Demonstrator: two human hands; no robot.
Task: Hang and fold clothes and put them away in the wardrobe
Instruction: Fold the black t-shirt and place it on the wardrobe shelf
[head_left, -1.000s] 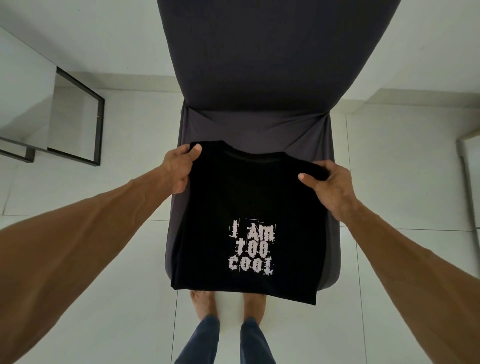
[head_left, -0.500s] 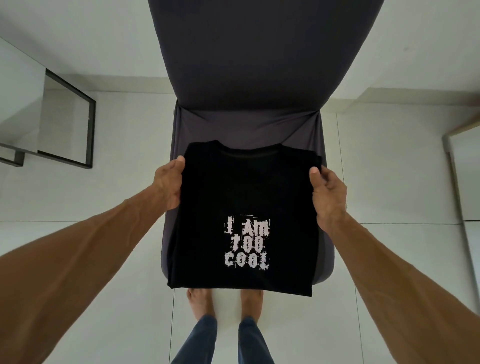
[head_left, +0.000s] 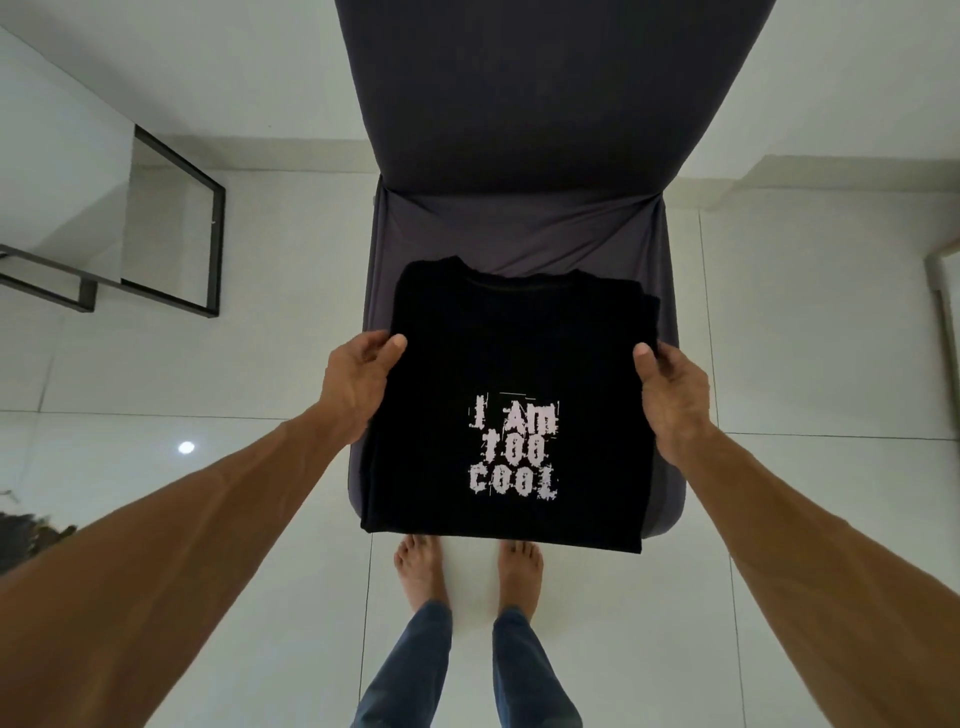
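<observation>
A black T-shirt (head_left: 514, 353) with pale "I AM TOO COOL" lettering lies folded into a rectangle on the seat of a dark grey covered chair (head_left: 519, 228). Its collar points toward the chair back and its lower edge overhangs the seat front. My left hand (head_left: 358, 384) grips the shirt's left side edge at mid height, thumb on top. My right hand (head_left: 672, 395) grips the right side edge the same way, thumb on top and fingers hidden under the cloth.
The chair's tall back (head_left: 540, 88) rises straight ahead. A black metal frame with a glass pane (head_left: 182, 234) stands at the left on the white tiled floor. My bare feet (head_left: 467, 571) are just in front of the chair. A pale edge (head_left: 940, 291) shows at far right.
Both hands slid down from the shirt's shoulders to the middle of its side edges. The shirt stays on the seat.
</observation>
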